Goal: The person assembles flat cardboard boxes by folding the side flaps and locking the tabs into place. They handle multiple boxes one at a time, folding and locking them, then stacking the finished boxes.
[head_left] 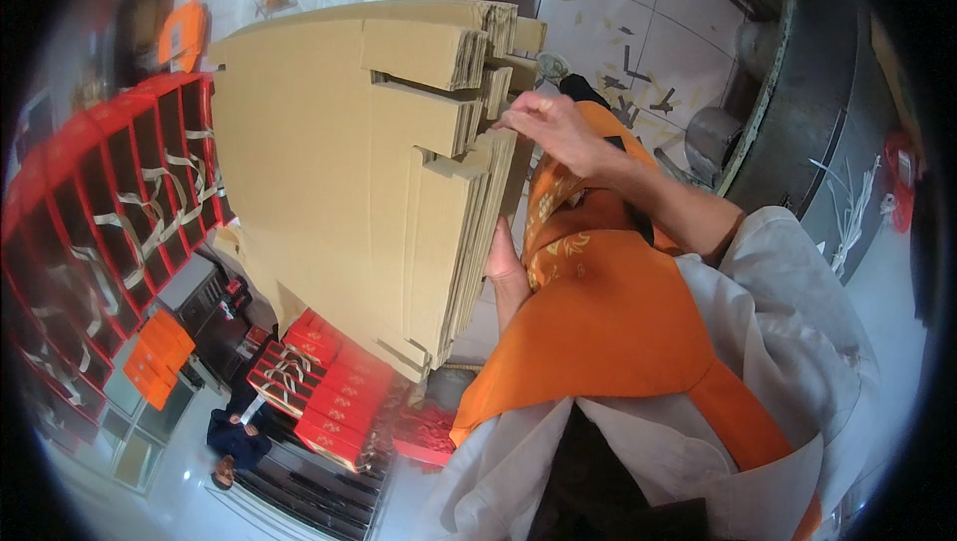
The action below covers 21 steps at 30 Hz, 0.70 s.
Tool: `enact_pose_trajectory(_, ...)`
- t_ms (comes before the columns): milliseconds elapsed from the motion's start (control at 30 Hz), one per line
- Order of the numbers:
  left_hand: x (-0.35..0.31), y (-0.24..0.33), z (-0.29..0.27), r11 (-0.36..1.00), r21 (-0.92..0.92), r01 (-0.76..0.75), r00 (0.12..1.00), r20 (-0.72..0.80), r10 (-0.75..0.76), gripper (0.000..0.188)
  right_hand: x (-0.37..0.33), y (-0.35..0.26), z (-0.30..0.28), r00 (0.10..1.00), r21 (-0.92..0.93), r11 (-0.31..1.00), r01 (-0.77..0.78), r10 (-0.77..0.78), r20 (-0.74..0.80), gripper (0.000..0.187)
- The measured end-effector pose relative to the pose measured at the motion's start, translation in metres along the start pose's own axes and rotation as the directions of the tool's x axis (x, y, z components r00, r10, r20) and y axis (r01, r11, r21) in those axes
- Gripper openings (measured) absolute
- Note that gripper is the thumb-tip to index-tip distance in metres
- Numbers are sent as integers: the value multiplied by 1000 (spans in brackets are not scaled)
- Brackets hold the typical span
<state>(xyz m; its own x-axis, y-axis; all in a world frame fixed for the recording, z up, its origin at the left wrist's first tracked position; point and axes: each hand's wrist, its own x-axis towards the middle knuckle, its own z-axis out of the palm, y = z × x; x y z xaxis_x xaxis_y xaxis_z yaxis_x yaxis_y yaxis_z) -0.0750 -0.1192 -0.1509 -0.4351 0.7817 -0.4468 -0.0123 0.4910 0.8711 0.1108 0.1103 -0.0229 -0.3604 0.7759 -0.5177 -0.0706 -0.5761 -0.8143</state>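
A thick stack of flat brown cardboard sheets point(319, 172) fills the middle of the head view, its slotted, notched edges turned toward me. At that layered edge is my right hand point(558, 132), its fingers curled and its thumb and fingertips closed on the rim of the cardboard. Lower along the same edge, my left hand point(504, 260) rests against the stack. Its fingers are mostly hidden behind the sheets and my apron, so its grip does not show. My orange apron point(598, 322) is close beside the stack.
Red boxes with pale ribbon handles point(120, 192) line the left side. More red boxes point(339, 401) are stacked below, near a person in dark clothes point(239, 436). Orange bags point(159, 357) hang nearby. Scraps point(618, 92) litter the tiled floor, and a metal pot point(710, 140) is at right.
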Motion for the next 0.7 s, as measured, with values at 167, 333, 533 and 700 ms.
enact_pose_trajectory(167, -1, 11, 2, 957, -289, 35, 995, -77, -59, 41, -4, 28, -96, 904, -831, 402, 383, 24, 428, 13)
enact_pose_trajectory(333, -8, 33, 12, -472, -882, -18, 926, 163, -340, 36, 12, 96, -90, 815, -886, -9, 463, -389, 430, 19)
enact_pose_trajectory(533, -9, 71, 15, -633, -754, -175, 867, 187, -462, 31, 96, 115, -25, 554, -709, -82, 700, -563, 613, 29)
enact_pose_trajectory(700, -12, 104, 27, -616, -770, -164, 843, 214, -493, 30, 43, 127, -109, 706, -731, -82, 678, -207, 678, 16)
